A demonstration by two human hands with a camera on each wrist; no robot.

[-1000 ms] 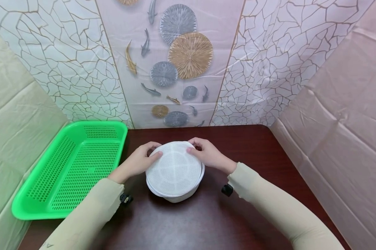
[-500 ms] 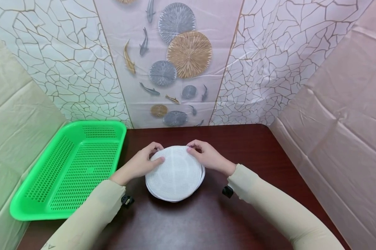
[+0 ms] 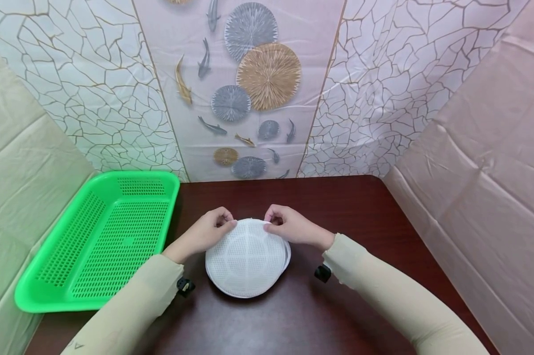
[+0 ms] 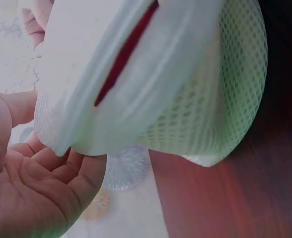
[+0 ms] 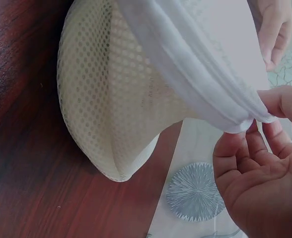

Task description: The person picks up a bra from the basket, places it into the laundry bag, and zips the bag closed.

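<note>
"Where's the bag?"

"The white mesh bag (image 3: pixel 244 261) is in the lower middle of the head view, above the dark table (image 3: pixel 338 197), right of the green basket (image 3: pixel 29 296). Whether its underside touches the wood, I can't tell."

"And the hands?"

"The left hand (image 3: pixel 208 231) and right hand (image 3: pixel 290 226) are at its upper edge, one near each end. Each is nearly closed, thumb on top and curled fingers beneath, pinching the rim (image 5: pixel 200 64)."

"Heavy, do you think?"

"Light, I'd say, and soft. The side mesh (image 5: pixel 91 74) bulges and folds, so it would probably give if squeezed. The thicker rim looks firmer and keeps the round shape; I'd take hold there, two-handed, as they do. It doesn't look slippery or breakable, though thin mesh might snag."

"Any brand on it?"

"None I can read. The right wrist view has faint grey marks (image 5: pixel 151 91) on the mesh, near the centre of the frame, too blurred to make out. There's also a small dark mark (image 3: pixel 78 346) on the left sleeve (image 3: pixel 129 296), lower left of the head view; possibly a letter, but I wouldn't swear to it."
</note>
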